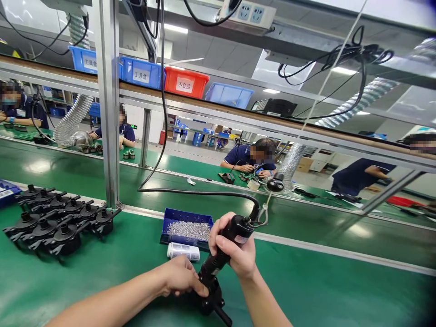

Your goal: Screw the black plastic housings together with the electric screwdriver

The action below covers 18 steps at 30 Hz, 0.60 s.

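Note:
My right hand (238, 250) is wrapped round the body of a black electric screwdriver (218, 261), which hangs from a cord and tilts down to the left. Its lower end meets a black plastic housing (213, 299) on the green bench. Closed on that housing, my left hand (184, 277) presses its thumb beside the driver's tip. The tip itself and any screw under it are hidden. Just behind my hands sits a blue tray (166, 227) of small silvery screws (189, 230), with a white printed roll (183, 251) in front of it.
Several similar black housings (64, 236) stand in rows on the left. A metal post (109, 104) rises behind them. The black cable (197, 193) loops across the back. Overhead, a shelf carries blue bins (141, 75) and a red bin (186, 84). Co-workers (248, 154) sit across the line.

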Each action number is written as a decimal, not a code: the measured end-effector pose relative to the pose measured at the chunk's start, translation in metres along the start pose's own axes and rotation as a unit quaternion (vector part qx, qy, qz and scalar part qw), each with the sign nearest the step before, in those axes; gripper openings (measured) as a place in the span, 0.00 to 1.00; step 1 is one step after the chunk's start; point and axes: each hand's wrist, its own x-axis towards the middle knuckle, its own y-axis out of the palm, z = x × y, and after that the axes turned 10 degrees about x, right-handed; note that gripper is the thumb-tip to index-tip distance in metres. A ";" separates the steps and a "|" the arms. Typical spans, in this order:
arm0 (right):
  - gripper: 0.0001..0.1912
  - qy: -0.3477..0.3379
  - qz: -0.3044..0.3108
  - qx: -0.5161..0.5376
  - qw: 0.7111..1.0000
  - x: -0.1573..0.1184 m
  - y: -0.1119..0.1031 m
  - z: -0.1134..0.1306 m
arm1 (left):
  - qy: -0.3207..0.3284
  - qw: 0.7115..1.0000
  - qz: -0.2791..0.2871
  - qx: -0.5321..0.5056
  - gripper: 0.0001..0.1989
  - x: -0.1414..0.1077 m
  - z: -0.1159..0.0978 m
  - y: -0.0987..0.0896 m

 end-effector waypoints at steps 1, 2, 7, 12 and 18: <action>0.15 -0.001 0.002 0.003 1.000 0.000 0.000 0.000 | 0.002 1.000 0.004 0.003 0.21 0.000 0.000 0.000; 0.15 -0.002 0.004 0.005 1.000 0.000 0.000 0.000 | 0.004 1.000 0.005 0.006 0.21 0.000 0.001 -0.001; 0.15 -0.005 0.010 0.014 1.000 -0.002 -0.002 -0.003 | 0.028 1.000 0.010 -0.004 0.23 0.000 0.003 -0.001; 0.16 0.028 0.020 0.035 0.999 0.000 -0.003 -0.004 | 0.039 0.999 0.010 -0.014 0.21 -0.001 0.003 0.000; 0.15 0.019 0.023 0.014 0.999 -0.001 -0.002 -0.005 | 0.037 0.998 -0.030 0.047 0.18 -0.004 0.001 -0.001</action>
